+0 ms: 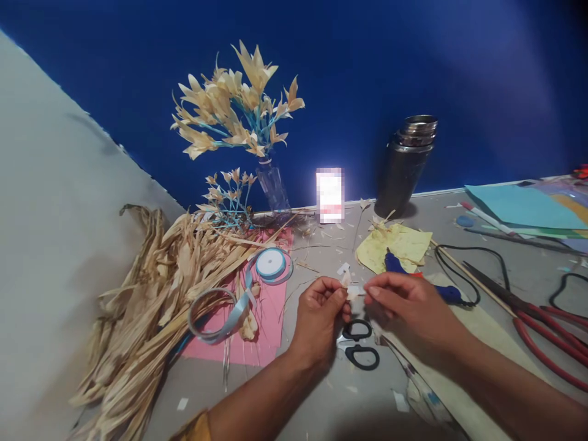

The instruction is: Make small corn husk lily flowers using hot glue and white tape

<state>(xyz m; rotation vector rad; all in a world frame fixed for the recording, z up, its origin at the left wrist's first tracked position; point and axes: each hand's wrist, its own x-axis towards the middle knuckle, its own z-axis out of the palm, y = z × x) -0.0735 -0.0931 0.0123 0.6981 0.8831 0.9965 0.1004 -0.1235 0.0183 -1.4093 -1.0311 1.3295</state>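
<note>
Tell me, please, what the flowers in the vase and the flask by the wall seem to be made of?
The flowers look like dried husk or leaf strips: matt, pale tan, pointed petals matching the heap of dry husks on the left, on blue stems. The flask looks like polished steel, dark and glossy with bright ringed reflections at its top.

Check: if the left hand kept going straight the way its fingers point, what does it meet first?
The left hand points right, toward the right hand. It would likely meet the small husk piece pinched between them, then the right fingers.

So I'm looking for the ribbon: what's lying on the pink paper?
On the pink paper: a light-blue ribbon spool, its loose ribbon loop and husk strips, which cover its left edge.
</note>
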